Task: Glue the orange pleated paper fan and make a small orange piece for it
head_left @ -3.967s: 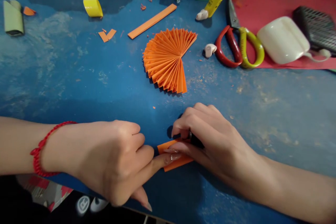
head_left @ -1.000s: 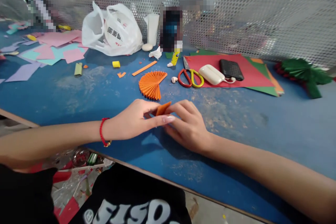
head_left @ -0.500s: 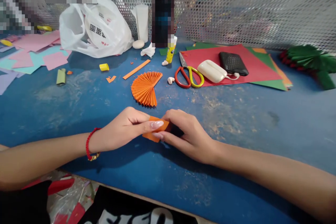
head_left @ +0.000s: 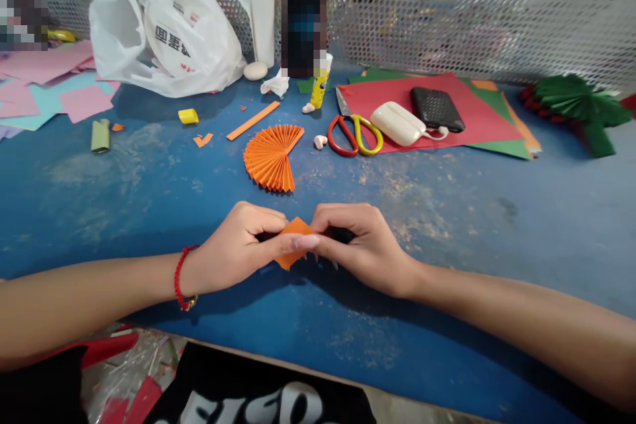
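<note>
A: What carries everything?
B: A scuffed blue bench point(head_left: 462, 212). Let the pleated orange fan point(head_left: 271, 160) on it be our mark.
A: The big things first, then.
B: Behind the fan and to its left sits a white plastic bag point(head_left: 179, 46). Behind it to the right lies a red sheet point(head_left: 481, 116), with green paper showing from underneath.
A: And the hands?
B: The left hand point(head_left: 243, 242) is right in front of the fan; the right hand point(head_left: 370, 252) is in front and over to the right.
A: Next size down?
B: To the right of the fan, red-and-yellow scissors point(head_left: 349, 132), then a white case point(head_left: 397, 122) farther right.
A: How does each grip stand?
B: The left grip is closed on an orange paper point(head_left: 297, 226), thumb laid across it. The right grip is closed too, thumb and fingers pinching that paper's right edge.
A: So where is the paper?
B: In front of the fan, between the hands. Whether it touches the bench, I can't tell.
A: And the little things?
B: A yellow glue stick point(head_left: 320, 89) stands behind the fan to the right, an orange strip point(head_left: 253, 120) lies just behind it, and a pale bit point(head_left: 320, 142) sits just right of it.
</note>
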Available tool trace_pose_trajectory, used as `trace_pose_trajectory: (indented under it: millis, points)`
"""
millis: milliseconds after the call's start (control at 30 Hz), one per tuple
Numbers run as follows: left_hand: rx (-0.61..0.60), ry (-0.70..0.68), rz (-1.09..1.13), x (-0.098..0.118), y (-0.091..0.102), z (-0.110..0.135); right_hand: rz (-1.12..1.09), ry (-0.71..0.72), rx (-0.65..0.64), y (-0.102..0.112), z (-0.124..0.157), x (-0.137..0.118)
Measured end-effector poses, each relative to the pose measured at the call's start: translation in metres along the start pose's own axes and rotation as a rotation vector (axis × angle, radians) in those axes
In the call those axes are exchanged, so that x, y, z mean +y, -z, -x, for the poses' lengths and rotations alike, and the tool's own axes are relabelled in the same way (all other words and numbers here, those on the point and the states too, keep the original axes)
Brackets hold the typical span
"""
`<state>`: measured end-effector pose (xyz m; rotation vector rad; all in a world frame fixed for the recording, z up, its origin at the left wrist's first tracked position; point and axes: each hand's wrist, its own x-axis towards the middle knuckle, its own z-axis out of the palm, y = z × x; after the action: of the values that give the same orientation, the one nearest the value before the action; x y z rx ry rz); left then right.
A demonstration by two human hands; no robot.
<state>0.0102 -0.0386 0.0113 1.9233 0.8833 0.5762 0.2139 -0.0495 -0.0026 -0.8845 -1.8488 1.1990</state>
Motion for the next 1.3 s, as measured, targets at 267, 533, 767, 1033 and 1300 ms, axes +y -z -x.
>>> trace_pose_trajectory:
  millis: [267,533,767,1033,1300]
  points:
    - [0.013,0.121,0.187,0.001,0.004,-0.005,-0.104,-0.056,0.067,0.003,0.0,-0.001]
    - [-0.021,0.074,0.05,0.0,0.002,0.001,0.107,0.049,0.037,0.001,-0.001,-0.001]
    - [0.007,-0.104,-0.032,0.003,0.009,0.002,0.079,0.235,-0.008,0.005,0.0,-0.003]
    - [-0.045,-0.203,-0.01,0.002,0.008,0.0,-0.102,0.132,-0.274,0.009,-0.006,-0.002]
    - [-0.011,-0.294,-0.044,0.012,0.006,0.0,-0.275,-0.109,-0.315,0.007,-0.006,-0.005]
